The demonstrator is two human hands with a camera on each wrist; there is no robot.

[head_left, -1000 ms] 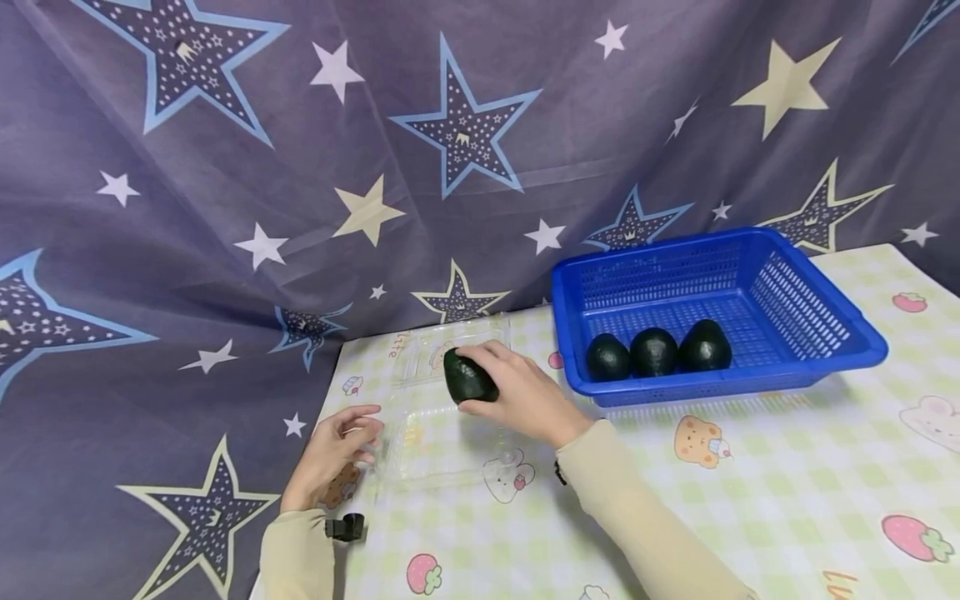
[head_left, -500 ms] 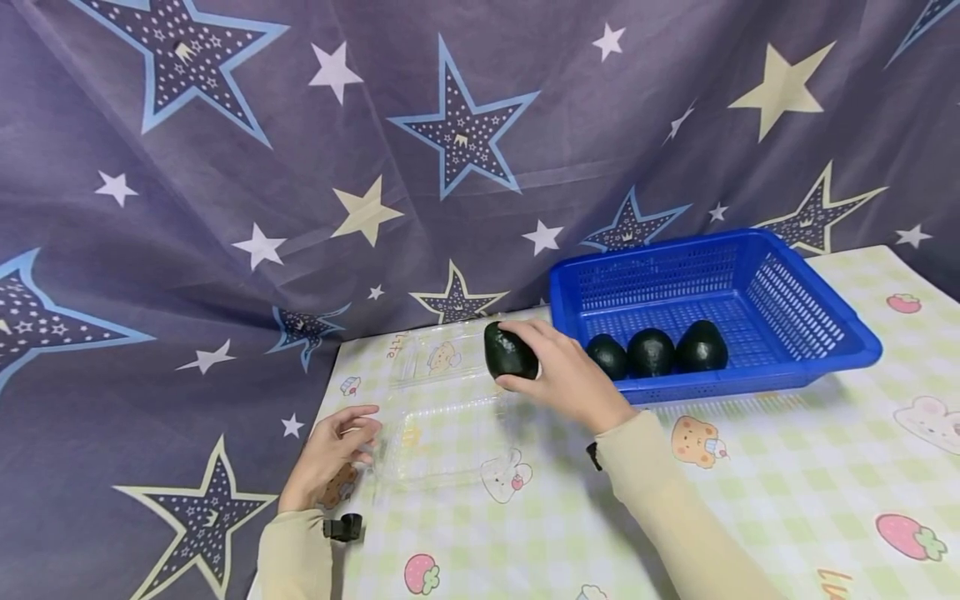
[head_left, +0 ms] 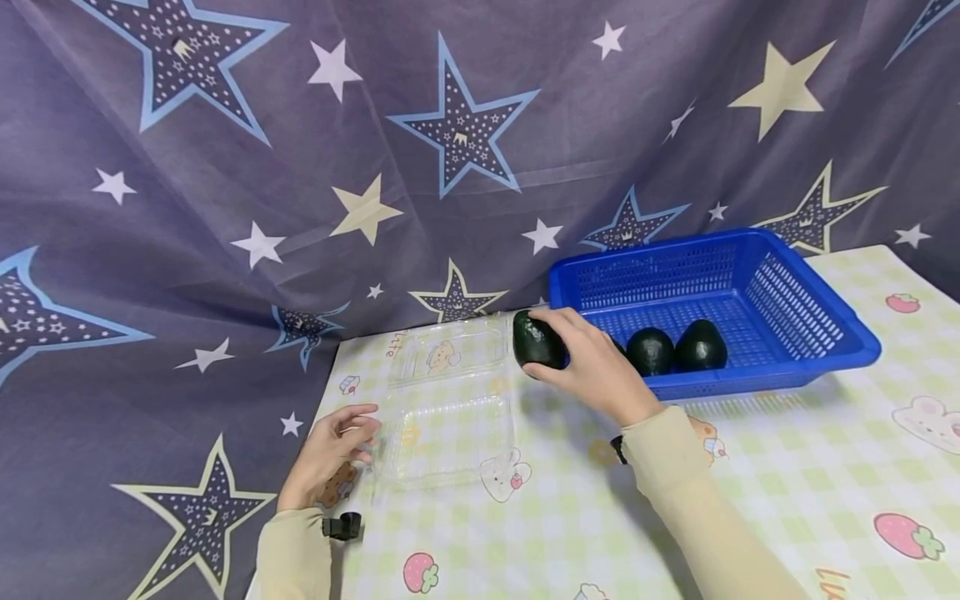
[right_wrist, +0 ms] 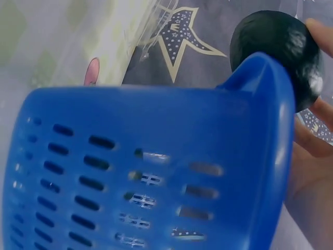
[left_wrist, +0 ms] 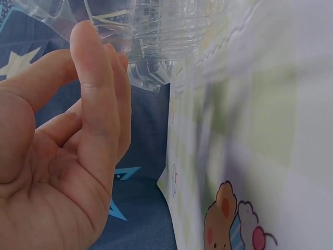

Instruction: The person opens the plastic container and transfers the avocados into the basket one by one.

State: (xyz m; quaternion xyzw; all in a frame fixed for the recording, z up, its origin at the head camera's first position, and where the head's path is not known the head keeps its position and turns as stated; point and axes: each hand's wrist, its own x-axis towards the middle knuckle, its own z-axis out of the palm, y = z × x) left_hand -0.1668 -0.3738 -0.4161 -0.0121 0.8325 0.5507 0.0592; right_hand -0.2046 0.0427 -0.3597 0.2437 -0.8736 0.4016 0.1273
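Note:
A dark green avocado is gripped in my right hand, thumb below and fingers over the top. It is held up at the left front corner of the blue basket. In the right wrist view the avocado shows just beyond the basket's rim. A clear plastic clamshell box lies with its lid laid back on the tablecloth. My left hand is at the box's left side, fingers loosely bent; in the left wrist view its fingertips reach the clear plastic edge.
Inside the basket, avocados sit along the front wall, one partly hidden by my right hand. A checked tablecloth with cartoon prints covers the table. Behind it hangs a dark curtain with stars.
My right hand has carried the avocado from above the clear box rightward to the basket's left corner. The left hand has stayed in place.

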